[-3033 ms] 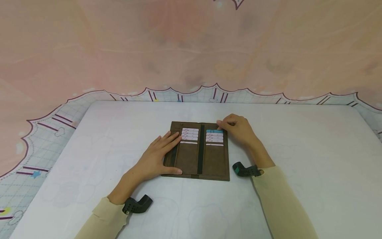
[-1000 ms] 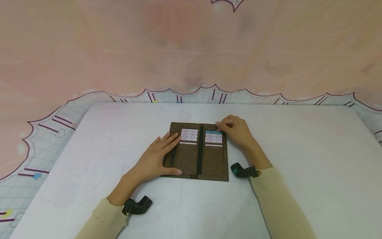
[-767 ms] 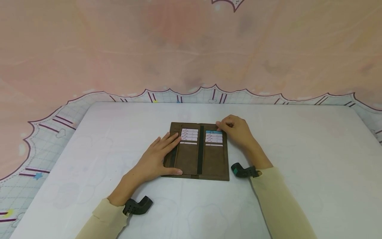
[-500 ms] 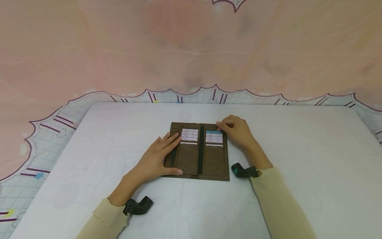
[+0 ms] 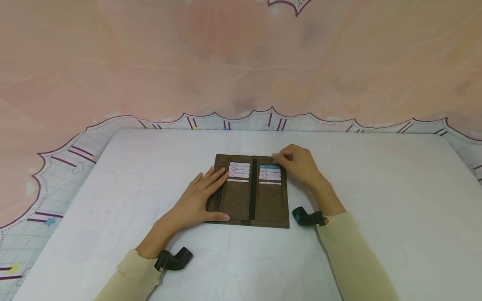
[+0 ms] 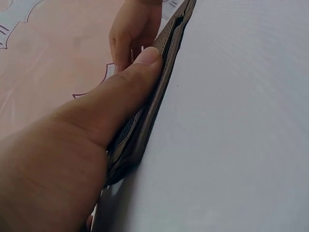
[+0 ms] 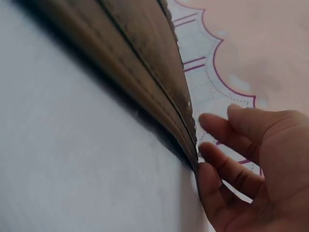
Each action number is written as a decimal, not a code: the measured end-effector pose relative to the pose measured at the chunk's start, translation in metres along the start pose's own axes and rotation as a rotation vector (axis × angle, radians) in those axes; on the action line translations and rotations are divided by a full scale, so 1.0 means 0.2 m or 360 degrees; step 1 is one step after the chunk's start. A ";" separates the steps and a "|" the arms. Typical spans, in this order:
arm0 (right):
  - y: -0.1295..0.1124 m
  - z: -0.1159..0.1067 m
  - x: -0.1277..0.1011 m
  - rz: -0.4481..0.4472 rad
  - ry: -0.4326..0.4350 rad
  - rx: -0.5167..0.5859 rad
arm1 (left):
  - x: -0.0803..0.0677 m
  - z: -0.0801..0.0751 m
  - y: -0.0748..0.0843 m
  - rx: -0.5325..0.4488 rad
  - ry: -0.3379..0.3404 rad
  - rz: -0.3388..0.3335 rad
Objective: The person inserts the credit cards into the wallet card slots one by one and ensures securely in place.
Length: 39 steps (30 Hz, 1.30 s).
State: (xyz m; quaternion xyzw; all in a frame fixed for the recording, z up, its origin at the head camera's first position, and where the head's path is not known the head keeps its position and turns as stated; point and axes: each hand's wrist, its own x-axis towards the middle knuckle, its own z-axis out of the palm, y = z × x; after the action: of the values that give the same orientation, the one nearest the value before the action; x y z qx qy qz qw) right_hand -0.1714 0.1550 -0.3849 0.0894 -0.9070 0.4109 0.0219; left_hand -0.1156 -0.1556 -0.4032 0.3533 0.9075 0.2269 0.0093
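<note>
A long brown wallet lies open flat on the white table. Its left half holds white cards in slots. The right half holds more white cards under a blue-topped card. My left hand presses flat on the wallet's left flap with straight fingers, thumb along the near edge; the left wrist view shows this thumb on the wallet. My right hand has curled fingers pinching the wallet's far right corner, just above the blue card. In the right wrist view the fingertips touch the wallet's edge.
A grid-patterned mat with a scalloped purple border surrounds the table, and pink cloth hangs behind it. Black camera mounts sit at my left wrist and right wrist. Bare white table lies on both sides of the wallet.
Both hands and the wallet stay almost where they were. The blue card's visible strip looks slightly narrower than three seconds ago.
</note>
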 end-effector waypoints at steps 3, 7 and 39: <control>-0.01 -0.02 0.00 0.0017 -0.0004 -0.0011 | 0.00 0.00 0.00 0.0001 -0.0002 -0.0001; -0.01 -0.04 -0.01 0.0069 -0.0002 -0.0015 | 0.00 0.00 0.00 -0.0003 0.0001 -0.0001; 0.00 -0.12 -0.06 0.0162 -0.0151 0.0221 | -0.01 0.01 -0.02 -0.0024 0.0043 0.0032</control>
State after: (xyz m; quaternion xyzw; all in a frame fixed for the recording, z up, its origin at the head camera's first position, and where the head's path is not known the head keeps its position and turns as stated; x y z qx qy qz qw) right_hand -0.1598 0.1749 -0.3695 0.0638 -0.8798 0.4686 -0.0481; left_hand -0.1166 -0.1583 -0.4078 0.3592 0.9023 0.2384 -0.0026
